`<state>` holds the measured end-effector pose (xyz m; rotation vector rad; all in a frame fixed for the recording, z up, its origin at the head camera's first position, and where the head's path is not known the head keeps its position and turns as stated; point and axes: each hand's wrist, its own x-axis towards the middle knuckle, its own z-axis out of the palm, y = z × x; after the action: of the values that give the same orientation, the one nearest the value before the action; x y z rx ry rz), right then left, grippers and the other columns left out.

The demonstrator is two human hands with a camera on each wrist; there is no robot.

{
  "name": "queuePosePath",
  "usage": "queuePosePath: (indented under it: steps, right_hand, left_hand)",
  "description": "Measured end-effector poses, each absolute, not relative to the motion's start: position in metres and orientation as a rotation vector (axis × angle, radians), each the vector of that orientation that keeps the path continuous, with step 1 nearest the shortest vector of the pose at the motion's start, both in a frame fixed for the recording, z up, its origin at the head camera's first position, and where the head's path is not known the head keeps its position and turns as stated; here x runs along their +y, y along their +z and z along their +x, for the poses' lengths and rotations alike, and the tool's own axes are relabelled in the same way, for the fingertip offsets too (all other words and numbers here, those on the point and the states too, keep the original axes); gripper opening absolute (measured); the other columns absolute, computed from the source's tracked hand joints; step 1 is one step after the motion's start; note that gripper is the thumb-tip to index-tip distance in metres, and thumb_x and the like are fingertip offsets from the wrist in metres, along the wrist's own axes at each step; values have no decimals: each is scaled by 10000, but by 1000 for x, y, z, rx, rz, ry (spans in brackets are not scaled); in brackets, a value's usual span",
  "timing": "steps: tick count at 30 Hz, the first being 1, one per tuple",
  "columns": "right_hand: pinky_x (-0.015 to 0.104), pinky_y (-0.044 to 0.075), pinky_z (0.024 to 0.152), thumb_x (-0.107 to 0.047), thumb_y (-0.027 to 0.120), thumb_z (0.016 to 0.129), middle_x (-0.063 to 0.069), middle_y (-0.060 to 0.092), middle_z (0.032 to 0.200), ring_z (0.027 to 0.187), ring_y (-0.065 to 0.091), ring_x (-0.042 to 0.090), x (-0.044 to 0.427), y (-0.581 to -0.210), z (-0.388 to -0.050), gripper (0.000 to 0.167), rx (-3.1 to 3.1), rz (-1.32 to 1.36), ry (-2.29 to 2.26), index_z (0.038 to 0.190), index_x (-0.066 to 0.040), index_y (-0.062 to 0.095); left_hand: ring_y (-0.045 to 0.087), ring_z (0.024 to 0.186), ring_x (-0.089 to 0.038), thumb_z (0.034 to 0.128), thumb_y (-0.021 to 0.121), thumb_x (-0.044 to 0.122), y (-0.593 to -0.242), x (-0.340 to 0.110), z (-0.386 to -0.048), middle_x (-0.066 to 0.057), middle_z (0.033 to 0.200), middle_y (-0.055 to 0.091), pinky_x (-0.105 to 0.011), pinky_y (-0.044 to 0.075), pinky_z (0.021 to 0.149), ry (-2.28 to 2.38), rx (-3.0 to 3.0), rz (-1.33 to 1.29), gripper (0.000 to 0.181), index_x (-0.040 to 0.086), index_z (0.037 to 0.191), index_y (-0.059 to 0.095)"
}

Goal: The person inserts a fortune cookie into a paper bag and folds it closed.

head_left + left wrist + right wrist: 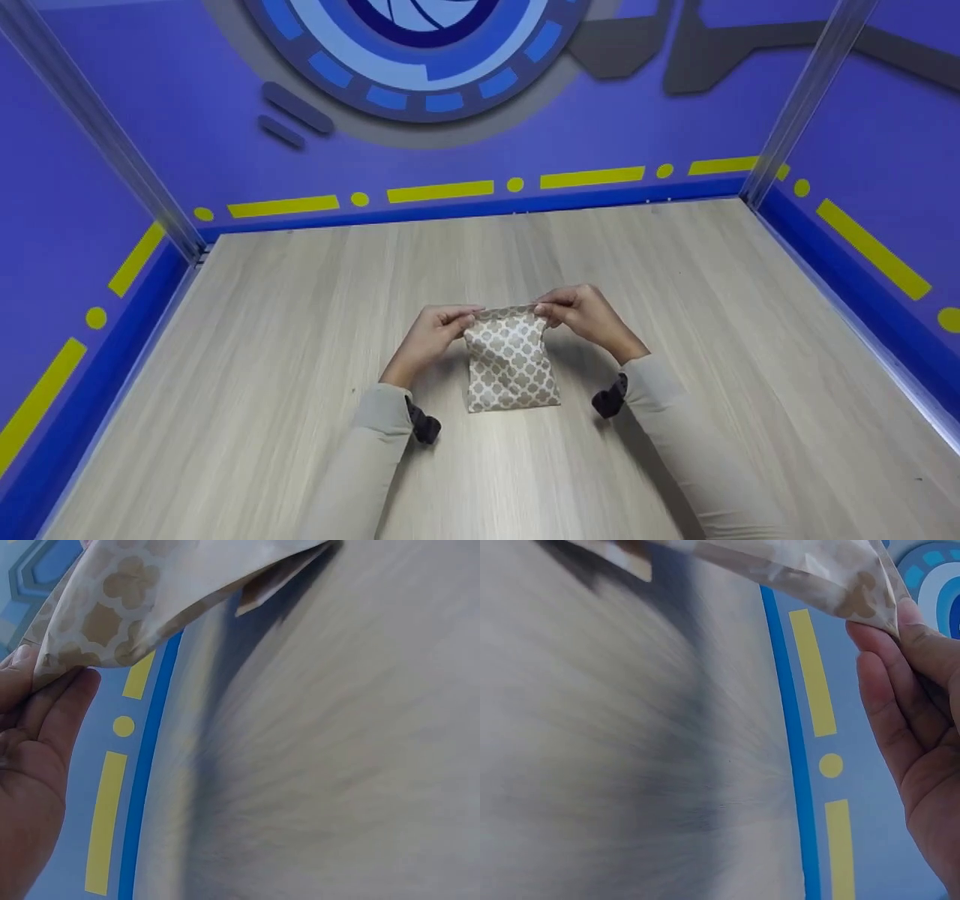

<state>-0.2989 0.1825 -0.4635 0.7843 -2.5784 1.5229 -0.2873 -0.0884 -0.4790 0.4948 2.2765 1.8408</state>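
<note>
Between both hands is a small paper bag (510, 364) with a beige and white quatrefoil pattern, its top edge turned over in a narrow fold (508, 312). My left hand (431, 336) pinches the fold's left end between thumb and fingers. At the right end, my right hand (589, 316) pinches the other top corner the same way. In the left wrist view the bag (131, 604) slants up from the left thumb and fingers. The right wrist view has the bag's corner (862, 596) gripped by the right thumb and index finger. What the bag contains is hidden.
A pale wood-grain table (300, 300) lies under the bag and arms. Blue-purple panels (450, 161) with yellow dashes wall in its back and sides, joined by metal corner posts (806, 97). Black wrist cameras (426, 427) sit on both sleeves.
</note>
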Motion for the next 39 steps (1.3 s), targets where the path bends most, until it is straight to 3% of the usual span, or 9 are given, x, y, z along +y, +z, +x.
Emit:
queuePosePath:
  steps: [6,12,15,22,26,32,39]
  right_hand:
    - [277,559,663,-88,625,917,193,724,910,716,688,254,181,-458,-294,180,-2626,822,1468,997,39,724]
    - [403,561,715,-33,563,948,250,697,926,775,670,379,178,-437,-281,211,-2682,826,1448,1056,110,675]
    - [453,554,713,-57,565,954,252,692,910,777,660,408,181,-445,-287,224,-2682,767,1485,1075,98,673]
    - [318,574,608,-141,627,926,205,708,869,661,683,260,184,-468,-301,246,-2612,612,1614,1082,31,705]
    - [283,571,594,-124,634,921,173,706,811,620,666,171,178,-474,-301,230,-2616,492,1633,1090,15,707]
    - [282,568,621,-118,637,921,187,713,881,647,673,167,170,-478,-301,259,-2620,286,1621,1130,29,677]
    - [326,574,695,-86,589,935,193,714,941,692,689,173,168,-484,-303,261,-2624,134,1710,1143,56,658]
  left_hand:
    - [651,1079,-251,939,592,84,-478,-88,-287,-170,1179,670,-296,525,901,1789,2379,483,263,0,1178,665]
    - [675,980,-189,914,643,120,-478,-90,-288,-105,1062,719,-309,527,877,1763,2522,456,195,43,1077,717]
    - [686,889,-164,897,668,140,-478,-90,-288,-83,990,729,-323,540,837,1792,2539,379,161,61,1021,733]
    - [674,684,-136,872,699,118,-480,-88,-291,-119,870,720,-285,570,663,1850,2548,291,143,15,966,732]
    - [658,647,-112,862,695,58,-480,-85,-292,-148,861,716,-285,575,646,1875,2535,277,163,-23,1002,719]
    - [651,668,-86,877,644,-19,-481,-83,-294,-175,913,712,-295,578,668,1869,2535,234,261,-62,1134,664]
    - [683,817,-165,929,582,30,-484,-83,-294,-179,1047,699,-279,571,721,1808,2543,191,224,-11,1117,696]
